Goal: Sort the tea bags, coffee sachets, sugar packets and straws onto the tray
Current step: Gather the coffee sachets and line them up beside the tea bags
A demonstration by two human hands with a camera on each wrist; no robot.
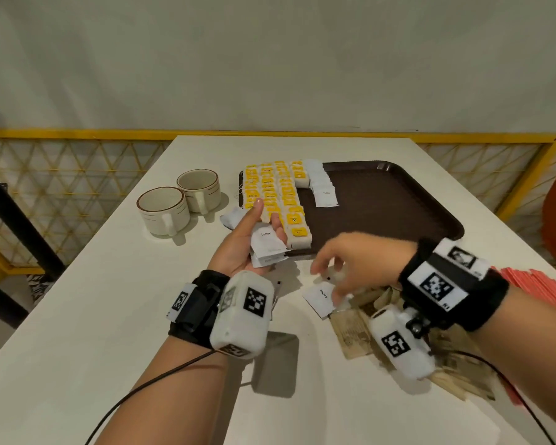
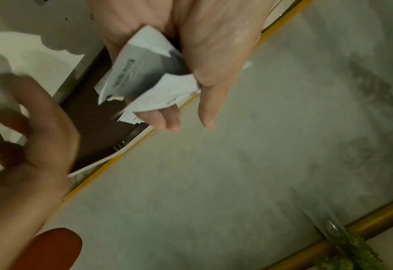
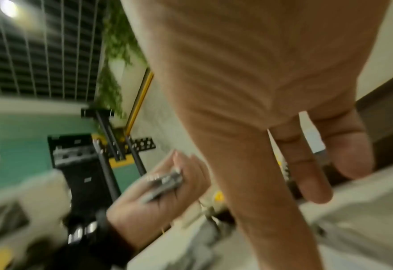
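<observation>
My left hand (image 1: 254, 229) is palm up at the tray's front left corner and grips several white coffee sachets (image 1: 267, 245); the left wrist view shows them bent in my palm (image 2: 144, 76). My right hand (image 1: 334, 277), blurred and with fingers spread, reaches down to a single coffee sachet (image 1: 318, 298) lying on the table, and its fingertips touch it. The brown tray (image 1: 382, 203) holds rows of yellow-tagged tea bags (image 1: 273, 194) on its left side and a row of white coffee sachets (image 1: 321, 184) beside them.
Brown sugar packets (image 1: 353, 332) lie in a heap under my right wrist. A red stack (image 1: 540, 287) sits at the table's right edge. Two mugs (image 1: 164, 210) stand left of the tray. A loose white sachet (image 1: 233, 216) lies by the tray's left edge.
</observation>
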